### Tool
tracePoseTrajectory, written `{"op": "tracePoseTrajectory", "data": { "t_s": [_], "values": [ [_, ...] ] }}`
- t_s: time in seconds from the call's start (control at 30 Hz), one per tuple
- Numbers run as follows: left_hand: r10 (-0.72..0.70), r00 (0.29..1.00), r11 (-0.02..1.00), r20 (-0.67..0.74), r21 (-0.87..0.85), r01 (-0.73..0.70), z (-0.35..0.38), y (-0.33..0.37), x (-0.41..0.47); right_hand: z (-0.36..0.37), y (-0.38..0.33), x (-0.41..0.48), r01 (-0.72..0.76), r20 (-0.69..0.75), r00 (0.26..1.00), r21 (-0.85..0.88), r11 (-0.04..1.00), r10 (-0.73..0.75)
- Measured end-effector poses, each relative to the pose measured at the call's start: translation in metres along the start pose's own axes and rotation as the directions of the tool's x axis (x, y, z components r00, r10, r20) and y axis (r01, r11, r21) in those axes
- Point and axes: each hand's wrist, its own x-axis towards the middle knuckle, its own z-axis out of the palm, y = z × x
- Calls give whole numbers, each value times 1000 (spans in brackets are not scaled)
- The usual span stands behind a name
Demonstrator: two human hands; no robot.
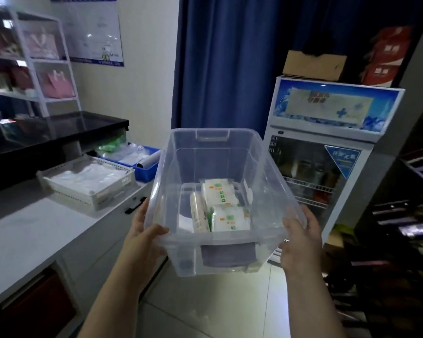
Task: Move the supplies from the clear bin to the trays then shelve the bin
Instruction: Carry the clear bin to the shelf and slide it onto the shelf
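Observation:
I hold a clear plastic bin (pixel 266 172) in the air in front of me, above the tiled floor. My left hand (pixel 145 234) grips its near left corner and my right hand (pixel 300 237) grips its near right corner. Several white wrapped packs (pixel 220 206) with green and orange print lie on the bin's bottom. On the white counter to the left stands a white perforated tray (pixel 112 189) with clear plastic bags in it. Behind it sits a blue tray (pixel 148 170) with more bagged supplies and a roll.
A white counter (pixel 34 228) with drawers runs along the left, under a black raised ledge (pixel 59 132). A white shelf rack (pixel 34 69) holds pink bags. A glass-door fridge (pixel 322 172) stands to the right of the bin, with a cardboard box (pixel 313 65) on top. Dark shelving fills the right edge.

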Motion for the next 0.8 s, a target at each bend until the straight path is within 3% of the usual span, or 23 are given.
{"op": "tracePoseTrajectory", "data": {
  "t_s": [0.13, 0.37, 0.63, 0.8],
  "values": [
    [9, 999, 996, -31, 84, -7, -12, 9, 102, 62, 30, 71, -32, 18, 999, 23, 999, 32],
    [37, 999, 985, 34, 168, -42, 2, 26, 272, 159, 56, 204, -43, -18, 999, 24, 999, 44],
    [76, 997, 992, -34, 102, -72, 25, -8, 428, 238, 84, 369, -5, 49, 999, -14, 1000, 6],
    [131, 982, 990, -139, 67, -123, 52, -29, 524, 291, 106, 483, -79, 153, 985, -16, 997, 81]
  ]
}}
